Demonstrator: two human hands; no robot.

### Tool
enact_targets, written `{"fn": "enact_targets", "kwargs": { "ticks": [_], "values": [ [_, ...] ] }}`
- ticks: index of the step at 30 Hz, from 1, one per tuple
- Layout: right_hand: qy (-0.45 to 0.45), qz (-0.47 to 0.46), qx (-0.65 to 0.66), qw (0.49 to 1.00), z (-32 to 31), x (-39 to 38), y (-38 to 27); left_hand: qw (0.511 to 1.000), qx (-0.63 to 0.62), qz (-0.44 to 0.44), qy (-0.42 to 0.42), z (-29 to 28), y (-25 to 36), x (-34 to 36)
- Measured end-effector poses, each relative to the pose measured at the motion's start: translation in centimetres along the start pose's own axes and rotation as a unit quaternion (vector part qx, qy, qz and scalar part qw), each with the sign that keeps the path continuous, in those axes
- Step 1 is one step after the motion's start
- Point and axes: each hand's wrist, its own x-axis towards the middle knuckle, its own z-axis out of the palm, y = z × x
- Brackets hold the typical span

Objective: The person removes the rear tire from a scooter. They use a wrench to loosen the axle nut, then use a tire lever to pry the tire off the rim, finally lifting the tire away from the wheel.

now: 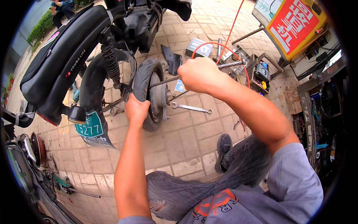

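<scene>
A black scooter wheel [159, 87] stands upright beside the scooter's rear end, its tire [143, 80] facing the rear mudguard. My left hand [136, 109] is closed on the near side of the tire, its fingertips hidden. My right hand [199, 75] is a fist around a dark metal tire lever [164, 81], whose far end meets the wheel's rim. Another thin rod [179, 96] juts from near the hub, below my right hand. A combination wrench [192, 108] lies on the paving just right of the wheel.
The black scooter seat [71, 56] and shock absorber [109, 61] are at the left, above a green plate [89, 125]. A box [198, 47], a red hose [234, 26] and a tool tray [261, 74] lie beyond my right hand. A red-and-yellow sign [294, 28] stands far right.
</scene>
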Motion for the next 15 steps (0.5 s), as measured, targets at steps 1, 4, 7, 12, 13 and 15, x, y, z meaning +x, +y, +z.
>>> {"fn": "enact_targets", "kwargs": {
  "ticks": [1,4,7,12,13,15],
  "values": [
    [-0.021,-0.033,-0.043,0.998,-1.3,0.5,-0.8,1.000,-0.005,0.005,-0.002,0.0,0.1,0.0],
    [-0.044,-0.081,-0.093,0.991,-2.8,2.3,-3.5,0.999,-0.032,0.012,-0.012,0.2,-0.2,0.3],
    [-0.072,-0.119,-0.151,0.979,-4.0,3.6,-6.0,0.999,-0.040,0.016,-0.015,-0.1,-0.9,0.3],
    [-0.112,-0.126,-0.180,0.969,-4.3,3.2,-9.8,0.998,-0.056,0.011,-0.018,-0.3,-2.2,0.9],
    [-0.104,-0.112,-0.144,0.978,-3.4,2.5,-8.9,0.998,-0.057,0.017,-0.015,-0.3,-2.4,0.9],
    [-0.041,-0.051,-0.047,0.997,0.9,1.0,-6.2,0.995,-0.092,0.034,-0.011,-0.4,-3.2,1.0]
  ]
}}
